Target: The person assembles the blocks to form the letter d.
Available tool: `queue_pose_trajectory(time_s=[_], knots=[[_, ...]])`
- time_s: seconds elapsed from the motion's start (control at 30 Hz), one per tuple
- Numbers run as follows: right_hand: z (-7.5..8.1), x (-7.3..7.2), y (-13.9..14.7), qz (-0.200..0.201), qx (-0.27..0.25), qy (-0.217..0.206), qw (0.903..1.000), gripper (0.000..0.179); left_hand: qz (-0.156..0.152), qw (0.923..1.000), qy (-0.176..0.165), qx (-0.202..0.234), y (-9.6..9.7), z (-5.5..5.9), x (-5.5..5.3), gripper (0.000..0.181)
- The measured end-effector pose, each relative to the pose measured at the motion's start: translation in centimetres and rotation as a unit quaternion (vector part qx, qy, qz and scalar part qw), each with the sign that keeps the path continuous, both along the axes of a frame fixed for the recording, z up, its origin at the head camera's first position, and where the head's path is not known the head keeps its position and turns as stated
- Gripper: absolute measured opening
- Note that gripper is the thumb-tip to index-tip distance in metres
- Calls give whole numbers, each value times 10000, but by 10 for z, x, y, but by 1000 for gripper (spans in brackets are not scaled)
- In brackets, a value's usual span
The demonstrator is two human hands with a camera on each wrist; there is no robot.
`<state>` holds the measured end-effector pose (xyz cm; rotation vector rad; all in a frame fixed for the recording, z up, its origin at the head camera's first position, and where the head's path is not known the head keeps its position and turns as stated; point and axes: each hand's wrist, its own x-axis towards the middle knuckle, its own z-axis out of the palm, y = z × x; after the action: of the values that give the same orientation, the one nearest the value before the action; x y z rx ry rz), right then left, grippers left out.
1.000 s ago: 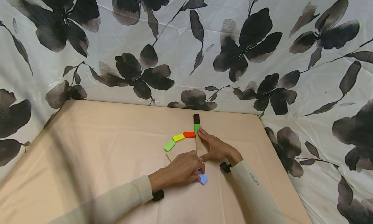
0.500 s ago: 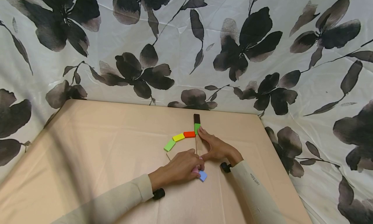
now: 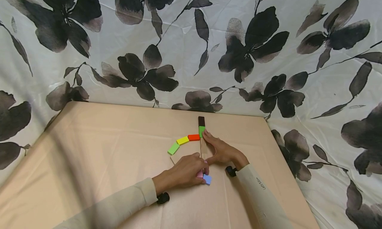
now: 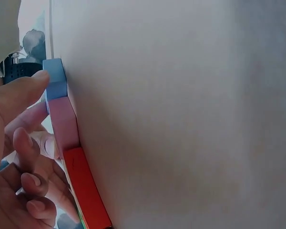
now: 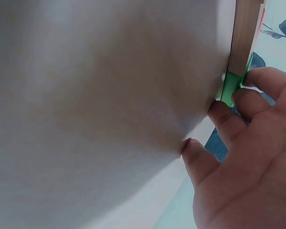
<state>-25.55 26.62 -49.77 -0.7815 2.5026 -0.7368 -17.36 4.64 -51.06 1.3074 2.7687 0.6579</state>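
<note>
My left hand (image 3: 188, 169) pinches a small blue block (image 3: 207, 179) at the near end of a line of blocks. In the left wrist view, its thumb is against the blue block and a finger is beside the pink block (image 4: 64, 124). A red-faced piece (image 4: 88, 188) follows the pink one in the row. My right hand (image 3: 222, 149) spreads along the line's right side, fingertips at a green block (image 3: 201, 131) and thumb near the pink block. Between them runs a wooden strip (image 3: 203, 147). A black block (image 3: 201, 121) tops the line.
A curve of red (image 3: 194, 137), yellow (image 3: 182, 140) and light green (image 3: 173, 148) blocks bends left from the line. Part of a thin wooden edge (image 3: 172, 161) shows left of the left hand. Floral cloth (image 3: 191, 56) hangs behind the beige-covered table (image 3: 119, 133).
The blue block has shifted slightly up and left, against the pink block, along with a small movement of the left hand. The right hand has held its place.
</note>
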Motion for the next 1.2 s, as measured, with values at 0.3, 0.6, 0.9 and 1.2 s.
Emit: queue_pose_trajectory(time_s=[0.3, 0.6, 0.9, 1.2], knots=[[0, 0, -1, -47, 56, 17, 10000, 123, -11, 9999, -150, 46, 1, 1, 0, 27], [-1, -1, 0, 4, 63, 73, 10000, 120, -85, 9998, -188, 2, 2, 1, -2, 28], [-1, -2, 0, 18, 10, -9, 10000, 119, -144, 9997, -189, 25, 3, 0, -3, 27], [0, -2, 0, 10, 12, 16, 10000, 119, -124, 9998, -175, 50, 5, -1, -4, 27]])
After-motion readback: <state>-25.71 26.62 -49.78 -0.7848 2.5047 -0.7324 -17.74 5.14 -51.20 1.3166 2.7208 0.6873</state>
